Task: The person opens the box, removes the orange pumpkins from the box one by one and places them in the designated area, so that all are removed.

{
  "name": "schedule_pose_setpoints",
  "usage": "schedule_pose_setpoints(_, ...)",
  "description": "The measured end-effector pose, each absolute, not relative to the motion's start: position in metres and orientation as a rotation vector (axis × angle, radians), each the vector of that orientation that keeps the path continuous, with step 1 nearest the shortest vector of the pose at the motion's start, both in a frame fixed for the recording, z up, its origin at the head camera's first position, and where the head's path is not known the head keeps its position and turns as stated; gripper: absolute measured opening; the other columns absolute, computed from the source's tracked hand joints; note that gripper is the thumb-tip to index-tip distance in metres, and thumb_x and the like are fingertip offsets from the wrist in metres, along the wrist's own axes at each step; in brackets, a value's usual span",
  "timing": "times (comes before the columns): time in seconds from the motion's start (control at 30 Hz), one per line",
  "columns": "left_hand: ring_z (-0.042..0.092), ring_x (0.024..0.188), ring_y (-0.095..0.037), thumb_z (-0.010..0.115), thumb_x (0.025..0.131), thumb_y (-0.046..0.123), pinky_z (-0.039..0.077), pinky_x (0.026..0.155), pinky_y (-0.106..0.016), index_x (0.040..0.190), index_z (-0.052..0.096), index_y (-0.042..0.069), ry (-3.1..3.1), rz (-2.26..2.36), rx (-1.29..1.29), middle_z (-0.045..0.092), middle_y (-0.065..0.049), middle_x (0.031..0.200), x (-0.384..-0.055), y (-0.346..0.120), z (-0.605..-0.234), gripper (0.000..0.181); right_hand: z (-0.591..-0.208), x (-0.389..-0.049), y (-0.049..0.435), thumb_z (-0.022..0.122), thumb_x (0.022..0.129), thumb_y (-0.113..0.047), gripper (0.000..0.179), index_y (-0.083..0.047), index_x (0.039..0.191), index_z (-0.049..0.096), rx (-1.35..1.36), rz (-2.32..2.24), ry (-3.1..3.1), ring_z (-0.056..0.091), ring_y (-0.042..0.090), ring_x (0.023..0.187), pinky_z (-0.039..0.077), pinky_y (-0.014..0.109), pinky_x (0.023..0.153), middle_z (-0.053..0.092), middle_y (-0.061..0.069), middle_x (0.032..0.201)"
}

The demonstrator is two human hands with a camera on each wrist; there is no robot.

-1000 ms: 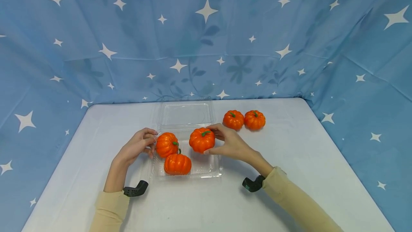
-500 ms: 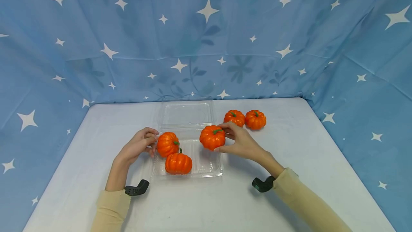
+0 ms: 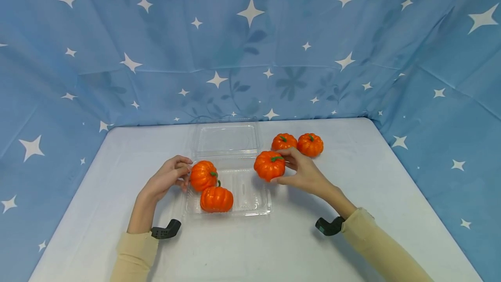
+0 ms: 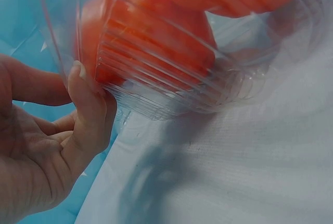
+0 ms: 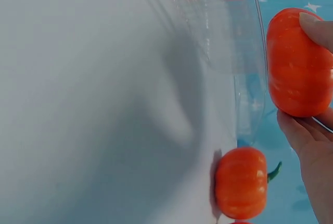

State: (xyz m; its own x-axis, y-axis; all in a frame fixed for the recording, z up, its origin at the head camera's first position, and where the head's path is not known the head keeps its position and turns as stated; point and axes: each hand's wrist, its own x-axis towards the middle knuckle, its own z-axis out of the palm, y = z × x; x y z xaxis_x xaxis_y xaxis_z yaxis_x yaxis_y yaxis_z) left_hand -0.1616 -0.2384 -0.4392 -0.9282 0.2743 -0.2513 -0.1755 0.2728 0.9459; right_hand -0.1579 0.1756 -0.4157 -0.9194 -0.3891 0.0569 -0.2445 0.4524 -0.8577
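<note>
My right hand (image 3: 303,173) grips a small orange pumpkin (image 3: 269,166) with a green stem, thumb on one side and fingers on the other. It is raised over the right edge of a clear plastic clamshell container (image 3: 250,201). Two more pumpkins lie in the container's left part, one farther back (image 3: 203,175) and one nearer (image 3: 216,199). At the left side, my left hand (image 3: 166,177) pinches the container's rim. The left wrist view shows the thumb and fingers (image 4: 86,104) against the clear ribbed wall (image 4: 151,62).
Behind the container its clear lid (image 3: 228,138) lies opened flat. Two pumpkins, a left one (image 3: 284,141) and a right one (image 3: 310,145), sit side by side at the back right of the white table (image 3: 235,251). A blue star-patterned curtain (image 3: 168,47) surrounds the table.
My right hand has carried its pumpkin rightward, from above the container's right half to over its right edge. My left hand and the other pumpkins have stayed in place.
</note>
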Motion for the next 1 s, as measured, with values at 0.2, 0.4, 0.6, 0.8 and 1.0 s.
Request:
schedule_pose_setpoints(0.2,0.057,0.062,-0.018,0.045,0.105,0.007,0.059,0.057,-0.033,0.136,0.038,-0.014,2.179,1.695,0.093,0.057,-0.013,0.089,-0.161,-0.238,-0.438,0.038,-0.417,-0.158,0.187,0.092,0.078,-0.018,0.071,-0.001,0.133,0.051,-0.538,-1.459,2.599,0.059,0.04,0.132,0.049,0.05,0.107,0.057,0.018,0.14)
schedule_pose_setpoints(0.4,0.057,0.062,-0.018,0.046,0.105,0.008,0.058,0.057,-0.032,0.138,0.037,-0.015,2.172,1.706,0.097,0.057,-0.013,0.092,-0.16,-0.237,-0.436,0.041,-0.423,-0.16,0.2,0.091,0.079,-0.02,0.07,0.001,0.132,0.049,-0.497,-1.417,2.638,0.06,0.042,0.13,0.049,0.05,0.106,0.057,0.022,0.141)
schedule_pose_setpoints(0.6,0.057,0.062,-0.017,0.046,0.105,0.007,0.058,0.057,-0.031,0.137,0.037,-0.015,2.162,1.718,0.093,0.057,-0.012,0.091,-0.161,-0.237,-0.435,0.04,-0.428,-0.159,0.212,0.09,0.08,-0.02,0.07,0.002,0.132,0.049,-0.479,-1.379,2.669,0.06,0.043,0.13,0.05,0.05,0.105,0.057,0.024,0.141)
schedule_pose_setpoints(0.8,0.057,0.061,-0.018,0.046,0.104,0.006,0.058,0.057,-0.031,0.137,0.036,-0.015,2.158,1.719,0.099,0.056,-0.012,0.09,-0.161,-0.237,-0.435,0.04,-0.437,-0.16,0.223,0.089,0.081,-0.021,0.07,0.001,0.133,0.048,-0.43,-1.331,2.69,0.059,0.043,0.131,0.05,0.051,0.105,0.056,0.023,0.143)
schedule_pose_setpoints(1.0,0.057,0.061,-0.017,0.046,0.105,0.006,0.058,0.056,-0.031,0.137,0.036,-0.015,2.154,1.726,0.093,0.057,-0.012,0.091,-0.16,-0.236,-0.434,0.04,-0.443,-0.162,0.231,0.089,0.081,-0.019,0.069,0.001,0.133,0.047,-0.392,-1.293,2.695,0.058,0.043,0.131,0.049,0.051,0.106,0.055,0.024,0.143)
